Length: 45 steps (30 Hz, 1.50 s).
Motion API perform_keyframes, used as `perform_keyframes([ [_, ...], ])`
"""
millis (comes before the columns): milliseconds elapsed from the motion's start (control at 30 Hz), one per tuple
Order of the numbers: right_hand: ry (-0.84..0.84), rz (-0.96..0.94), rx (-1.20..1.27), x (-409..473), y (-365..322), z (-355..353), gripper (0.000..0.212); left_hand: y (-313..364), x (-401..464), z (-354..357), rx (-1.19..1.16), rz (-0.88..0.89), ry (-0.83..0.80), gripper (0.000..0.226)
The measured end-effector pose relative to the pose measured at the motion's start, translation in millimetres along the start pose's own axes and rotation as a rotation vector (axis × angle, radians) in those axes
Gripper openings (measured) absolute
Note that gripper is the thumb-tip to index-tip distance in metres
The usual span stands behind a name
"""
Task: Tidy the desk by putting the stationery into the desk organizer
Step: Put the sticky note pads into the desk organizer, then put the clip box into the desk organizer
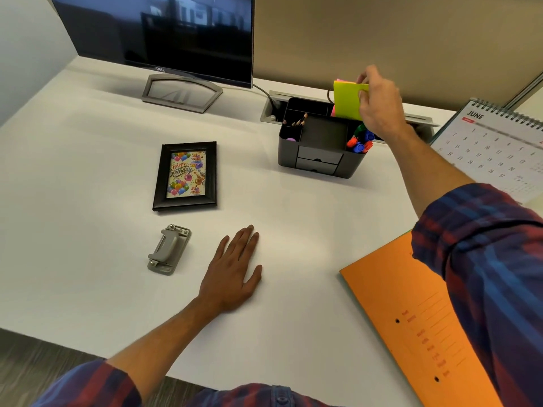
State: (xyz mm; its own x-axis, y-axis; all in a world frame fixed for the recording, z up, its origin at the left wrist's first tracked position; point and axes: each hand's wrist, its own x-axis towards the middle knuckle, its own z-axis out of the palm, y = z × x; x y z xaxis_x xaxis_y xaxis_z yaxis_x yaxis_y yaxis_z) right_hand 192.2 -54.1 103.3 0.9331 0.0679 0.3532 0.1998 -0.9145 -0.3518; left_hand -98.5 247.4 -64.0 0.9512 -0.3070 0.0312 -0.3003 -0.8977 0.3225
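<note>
My right hand pinches a pad of sticky notes, yellow-green in front with pink behind, held upright over the back right part of the black desk organizer. The pad's lower edge dips into a rear compartment. Pencils stand in the organizer's left slot, and coloured markers fill its right slot. My left hand rests flat on the white desk, fingers straight, holding nothing. A grey hole punch lies just left of that hand.
A black photo frame with a birthday card lies flat mid-desk. An orange folder covers the near right corner. A June desk calendar stands right of the organizer. A monitor on its stand is at the back left.
</note>
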Motion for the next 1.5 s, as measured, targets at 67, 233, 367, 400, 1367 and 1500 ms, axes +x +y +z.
perform_keyframes([
  [67, 0.004, 0.009, 0.029, 1.3, 0.9, 4.6, 0.021, -0.1, -0.1, -0.3, -0.003, 0.003, 0.002, 0.067],
  [233, 0.015, 0.053, 0.023, 2.2, 2.9, 13.2, 0.015, 0.3, 0.0, -0.9, -0.006, 0.005, 0.005, 0.067],
  [367, -0.002, 0.152, -0.175, -3.3, 4.0, 16.8, 0.020, 0.4, -0.2, -1.1, -0.008, 0.009, 0.001, 0.067],
  [400, 0.012, 0.168, -0.190, -4.6, 4.0, 16.8, 0.021, 0.2, -0.3, -1.1, -0.008, 0.009, 0.002, 0.067],
  [1367, 0.014, -0.005, 0.327, -136.1, -149.7, 66.6, 0.018, -1.7, -0.2, 1.8, 0.010, 0.012, 0.010, 0.067],
  [1500, -0.158, -0.004, 0.377, -162.0, -185.2, 85.9, 0.020, -2.4, -0.1, 2.0, 0.016, 0.012, -0.012, 0.068],
])
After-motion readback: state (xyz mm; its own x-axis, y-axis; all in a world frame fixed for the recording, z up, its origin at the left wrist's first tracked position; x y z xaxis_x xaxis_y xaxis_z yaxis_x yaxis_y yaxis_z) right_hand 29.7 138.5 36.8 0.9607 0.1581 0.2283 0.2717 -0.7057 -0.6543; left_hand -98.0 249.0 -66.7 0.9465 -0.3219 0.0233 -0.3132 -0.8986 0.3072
